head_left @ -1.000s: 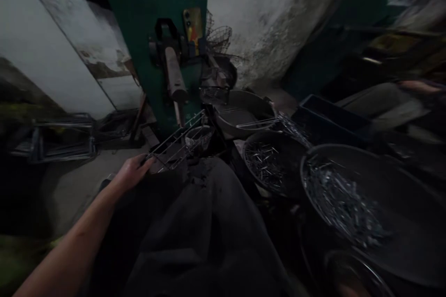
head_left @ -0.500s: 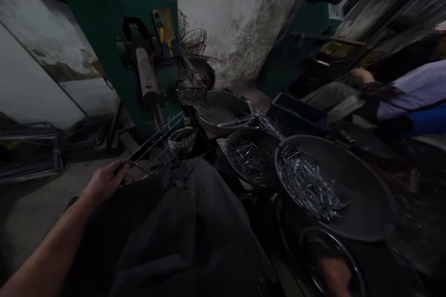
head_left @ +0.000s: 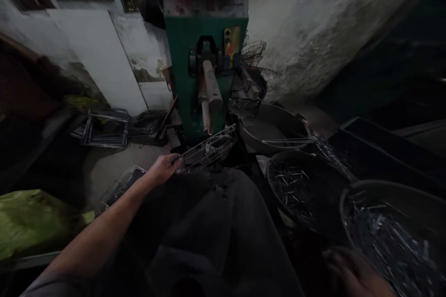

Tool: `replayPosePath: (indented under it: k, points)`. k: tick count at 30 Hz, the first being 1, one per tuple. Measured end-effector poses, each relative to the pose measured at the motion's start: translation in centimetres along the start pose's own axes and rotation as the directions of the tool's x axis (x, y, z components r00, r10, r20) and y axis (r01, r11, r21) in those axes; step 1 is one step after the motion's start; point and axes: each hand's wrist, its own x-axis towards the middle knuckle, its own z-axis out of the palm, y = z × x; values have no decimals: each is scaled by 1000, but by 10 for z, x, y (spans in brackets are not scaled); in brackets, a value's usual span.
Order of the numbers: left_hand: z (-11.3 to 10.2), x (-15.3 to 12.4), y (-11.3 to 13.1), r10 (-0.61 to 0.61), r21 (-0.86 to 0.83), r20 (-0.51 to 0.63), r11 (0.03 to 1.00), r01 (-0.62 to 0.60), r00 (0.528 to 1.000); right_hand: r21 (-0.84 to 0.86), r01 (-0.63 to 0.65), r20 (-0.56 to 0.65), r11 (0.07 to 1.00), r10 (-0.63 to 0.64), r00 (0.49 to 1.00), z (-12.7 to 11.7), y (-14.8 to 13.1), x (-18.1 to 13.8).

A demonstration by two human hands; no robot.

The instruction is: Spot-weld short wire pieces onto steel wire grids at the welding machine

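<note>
My left hand (head_left: 166, 168) is closed around the near end of a wire frame (head_left: 209, 146), a long piece with thin crossbars. The frame slants away from me over my lap, its far end just below the two thick arms (head_left: 213, 95) of a green machine (head_left: 181, 97). At the lower right my right hand (head_left: 362, 274) is dark and smeared by motion. It is close to a round basin (head_left: 343, 204) of short metal pieces (head_left: 393, 236); whether its fingers hold anything does not show.
A second basin (head_left: 270, 181) holds short rods, and behind it a wide pan (head_left: 244, 137) has long thin wires (head_left: 287, 141) across it. Rectangular wire frames (head_left: 104, 141) lie stacked on the floor at left, near a yellow-green sack (head_left: 31, 222). A phone (head_left: 232, 39) is fixed to the machine.
My view has swung left, so the machine is nearer the middle and the other person is out of sight. My right hand has come away from a shiny-rimmed round dish; my left still grips the frame.
</note>
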Motion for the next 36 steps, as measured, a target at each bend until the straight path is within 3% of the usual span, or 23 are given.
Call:
replayPosePath:
  k: [1, 3, 7, 9, 12, 15, 19, 22, 26, 30, 36]
  points:
    - [0, -1, 2, 11, -14, 18, 1000, -11, 1000, 75, 47, 10, 996, -48, 999, 3, -32, 8]
    - [0, -4, 5, 28, -32, 49, 999, -26, 998, 422, 32, 62, 906, -63, 996, 11, -99, 20]
    - [1, -4, 7, 30, -42, 101, 999, -26, 994, 801, -93, 232, 591, -163, 959, 24, -200, 31]
    - [1, -2, 6, 29, -27, 116, 999, -26, 993, 863, -179, 301, 472, -196, 933, 29, -228, 35]
    - [1, 3, 7, 40, -18, 122, 999, -38, 992, 870, -302, 416, 390, -251, 874, 36, -258, 42]
    - [2, 9, 13, 51, -40, 119, 998, -47, 992, 866, -326, 453, 380, -317, 833, 45, -290, 47]
    - [6, 18, 23, 29, -21, 102, 999, -27, 994, 857, -284, 439, 430, -320, 839, 65, -338, 54]
    - [13, 24, 27, 25, -47, 79, 999, -21, 997, 876, -227, 381, 427, -320, 867, 82, -362, 61]
    - [21, 32, 26, 38, -116, 55, 993, -31, 998, 931, -57, 198, 361, -367, 909, 100, -372, 70]
    - [24, 38, 25, 43, -143, 38, 989, -37, 998, 928, 131, 36, 349, -432, 901, 110, -368, 79]
    - [27, 46, 23, 52, -129, -5, 990, -52, 999, 925, 177, 2, 337, -469, 883, 114, -370, 90]
